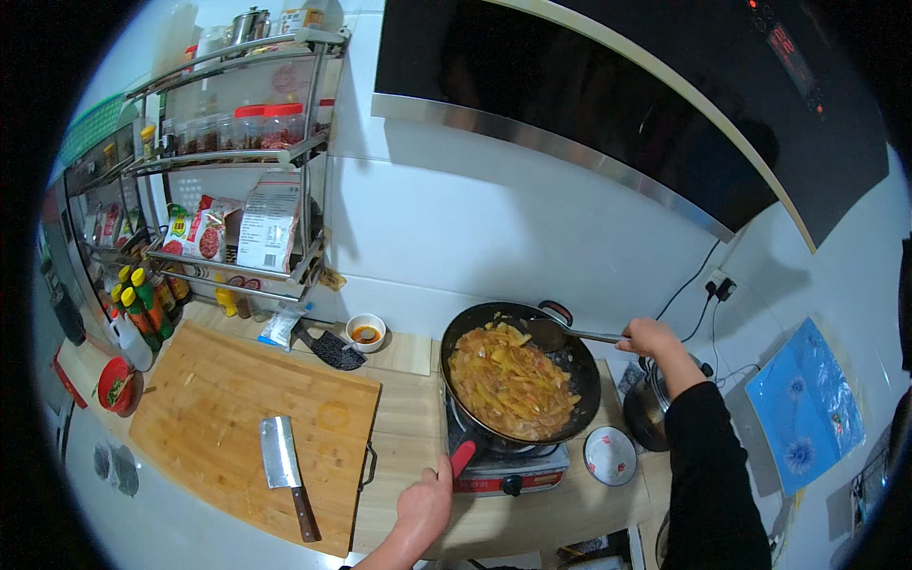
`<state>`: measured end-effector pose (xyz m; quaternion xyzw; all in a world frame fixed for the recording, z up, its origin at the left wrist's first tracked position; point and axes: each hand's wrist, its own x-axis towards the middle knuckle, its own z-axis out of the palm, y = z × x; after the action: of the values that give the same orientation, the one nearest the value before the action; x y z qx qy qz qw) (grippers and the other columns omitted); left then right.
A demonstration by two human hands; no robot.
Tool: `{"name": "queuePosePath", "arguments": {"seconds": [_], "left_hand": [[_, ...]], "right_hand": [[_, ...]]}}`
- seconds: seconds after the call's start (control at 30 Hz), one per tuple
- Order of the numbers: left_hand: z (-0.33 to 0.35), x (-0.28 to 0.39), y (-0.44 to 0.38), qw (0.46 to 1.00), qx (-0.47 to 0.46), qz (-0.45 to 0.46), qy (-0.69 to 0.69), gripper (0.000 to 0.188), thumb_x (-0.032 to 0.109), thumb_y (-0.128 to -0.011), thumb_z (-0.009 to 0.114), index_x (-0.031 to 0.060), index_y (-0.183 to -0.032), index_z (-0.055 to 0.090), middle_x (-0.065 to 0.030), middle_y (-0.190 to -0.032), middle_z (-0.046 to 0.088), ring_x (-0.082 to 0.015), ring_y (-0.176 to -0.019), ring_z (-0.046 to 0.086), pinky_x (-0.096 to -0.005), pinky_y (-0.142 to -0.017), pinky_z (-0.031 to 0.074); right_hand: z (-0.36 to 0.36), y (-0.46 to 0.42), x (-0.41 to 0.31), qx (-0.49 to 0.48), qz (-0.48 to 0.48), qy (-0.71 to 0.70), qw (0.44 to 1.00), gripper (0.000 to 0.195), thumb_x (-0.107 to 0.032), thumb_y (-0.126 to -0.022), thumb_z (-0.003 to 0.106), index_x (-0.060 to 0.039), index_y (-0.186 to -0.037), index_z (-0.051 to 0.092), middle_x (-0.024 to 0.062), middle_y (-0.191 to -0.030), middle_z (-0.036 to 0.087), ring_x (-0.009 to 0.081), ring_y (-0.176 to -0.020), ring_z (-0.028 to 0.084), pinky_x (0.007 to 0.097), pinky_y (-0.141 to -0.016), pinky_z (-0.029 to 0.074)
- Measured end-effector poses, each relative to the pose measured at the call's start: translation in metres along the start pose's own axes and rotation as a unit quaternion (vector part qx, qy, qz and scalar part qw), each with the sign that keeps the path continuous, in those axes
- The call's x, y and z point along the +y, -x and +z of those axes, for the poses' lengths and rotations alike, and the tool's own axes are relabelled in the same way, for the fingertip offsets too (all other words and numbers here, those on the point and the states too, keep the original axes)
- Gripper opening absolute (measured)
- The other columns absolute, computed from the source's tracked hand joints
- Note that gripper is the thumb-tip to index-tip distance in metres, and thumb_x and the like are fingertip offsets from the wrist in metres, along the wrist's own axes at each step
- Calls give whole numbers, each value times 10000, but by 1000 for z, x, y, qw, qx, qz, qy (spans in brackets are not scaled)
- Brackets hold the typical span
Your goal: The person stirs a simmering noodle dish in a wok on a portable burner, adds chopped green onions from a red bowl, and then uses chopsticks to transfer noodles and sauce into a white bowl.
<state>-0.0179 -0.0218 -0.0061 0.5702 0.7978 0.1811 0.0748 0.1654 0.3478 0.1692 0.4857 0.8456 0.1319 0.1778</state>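
Observation:
A black wok (593, 399) sits on a portable gas stove (513, 484). Inside it lies a mass of glossy yellow-brown sliced food (509, 377), filling most of the pan. My left hand (425, 504) grips the wok's red-tipped handle (463, 458) at the near side. In my right hand (652, 340) is the handle of a metal spatula or ladle (595, 335). The tool's dark head (547, 333) rests inside the wok, at the upper right edge of the food.
Left, a cleaver (280, 456) lies on a wooden cutting board (214, 399). Behind are a small white bowl (365, 333) and a metal rack (221, 160) with jars and packets. A saucer (610, 456) and dark pot (645, 413) stand right. A range hood (548, 100) hangs above.

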Motion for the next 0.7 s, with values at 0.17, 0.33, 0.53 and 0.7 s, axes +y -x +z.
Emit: {"name": "queuePosePath", "arguments": {"seconds": [0.17,0.33,0.53,0.7], "left_hand": [[-2,2,0,1000,2,1,3,521,63,-739,498,-25,-1239,376,-170,-802,555,-304,-549,602,-383,-468,493],[-4,0,4,1000,1,-7,19,507,55,-740,488,-22,-1230,387,-172,-811,550,-309,-579,606,-390,-490,495],[-4,1,3,999,-20,-16,20,552,50,-728,511,-13,-1253,355,-177,-837,554,-323,-619,613,-400,-526,503],[-6,1,2,999,-34,-23,25,583,56,-713,545,-22,-1255,344,-182,-853,555,-329,-640,617,-404,-550,509]], "right_hand": [[16,-46,-24,0,-87,-42,995,361,-383,-792,609,-119,-1036,635,142,-895,641,323,-877,594,417,-734,477],[-33,6,-69,77,-222,74,969,262,-319,-778,617,-106,-930,644,122,-769,633,305,-762,614,409,-651,488],[-47,99,-64,178,-303,251,902,135,-155,-762,556,-95,-852,636,73,-632,608,232,-596,619,357,-518,469],[-56,162,-59,182,-259,254,914,159,-141,-745,550,-111,-880,630,30,-622,571,196,-602,597,317,-509,429]]}}
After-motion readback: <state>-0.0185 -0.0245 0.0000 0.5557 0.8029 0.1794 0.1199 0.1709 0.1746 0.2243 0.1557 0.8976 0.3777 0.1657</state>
